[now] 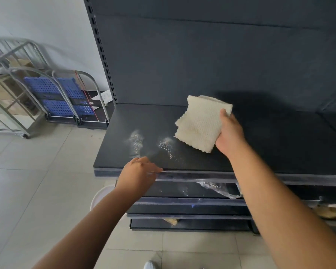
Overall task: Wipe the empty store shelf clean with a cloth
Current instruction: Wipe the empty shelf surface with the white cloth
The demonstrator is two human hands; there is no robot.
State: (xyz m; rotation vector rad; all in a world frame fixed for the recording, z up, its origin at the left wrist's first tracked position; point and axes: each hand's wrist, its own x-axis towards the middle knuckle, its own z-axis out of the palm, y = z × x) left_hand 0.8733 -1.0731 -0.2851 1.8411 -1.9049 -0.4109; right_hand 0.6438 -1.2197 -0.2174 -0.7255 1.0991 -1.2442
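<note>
A folded, cream-coloured cloth (pixel 201 123) is gripped along its right edge by the right hand (pixel 230 134), the thumb laid on top and the fingers closed beneath, so that the waffle-textured pad is carried out to the left of the palm. The cloth is held over the middle of the dark shelf (pixel 260 144); whether its lower edge is touching the surface or is raised just above it cannot be judged from this angle. The shelf is bare of goods, but two pale patches of white powder (pixel 137 140) are scattered on its left half, near the front lip, just left of the cloth and clear of it. The left hand (pixel 139 174) is set at the front edge of the shelf, fingers loosely bent and pointed toward the powder, with nothing pinched in it; a faint dusting seems to be carried on its fingertips. The wiping stroke appears to be about to start rather than finished, since the powder is unsmeared. What is called for next is that the cloth be pressed flat and drawn leftward through both patches, with enough pressure for the grains to be gathered rather than pushed over the lip onto the lower shelves (pixel 188 202). The left hand would need to be kept clear of that path or used to steady the edge.
</note>
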